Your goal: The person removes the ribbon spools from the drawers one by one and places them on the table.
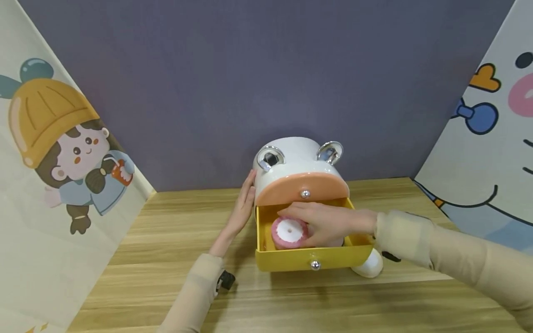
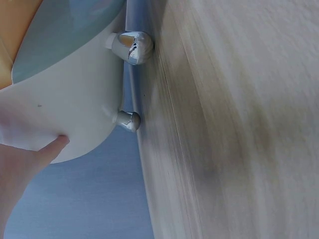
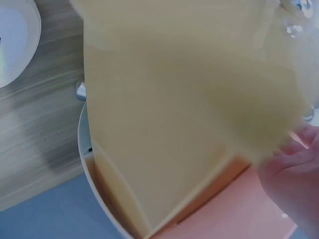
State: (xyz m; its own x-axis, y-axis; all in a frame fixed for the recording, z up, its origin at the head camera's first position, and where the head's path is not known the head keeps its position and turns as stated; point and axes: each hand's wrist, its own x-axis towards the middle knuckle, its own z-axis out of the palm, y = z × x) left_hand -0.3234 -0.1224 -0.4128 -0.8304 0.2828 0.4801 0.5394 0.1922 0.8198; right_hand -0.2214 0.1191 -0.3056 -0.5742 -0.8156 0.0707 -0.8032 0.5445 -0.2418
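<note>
A white animal-shaped drawer box [image 1: 291, 162] with silver ears stands on the wooden table [image 1: 166, 259]. Its orange upper drawer [image 1: 291, 187] is closed and its yellow lower drawer [image 1: 291, 260] is pulled out. My right hand [image 1: 316, 223] reaches into the yellow drawer and grips a round pink-and-white object [image 1: 287, 233]. My left hand [image 1: 242, 208] lies flat with straight fingers against the box's left side. In the left wrist view a fingertip [image 2: 52, 148] touches the white body [image 2: 70, 99]. The right wrist view shows the yellow drawer [image 3: 164, 99] close up and part of my right hand [image 3: 294, 174].
A purple wall stands behind the box, with cartoon panels [image 1: 62, 148] slanting in on both sides. The box's white foot [image 1: 370, 264] sticks out at the drawer's right. Silver studs [image 2: 132, 47] show under the box. Bare wood lies in front and to the left.
</note>
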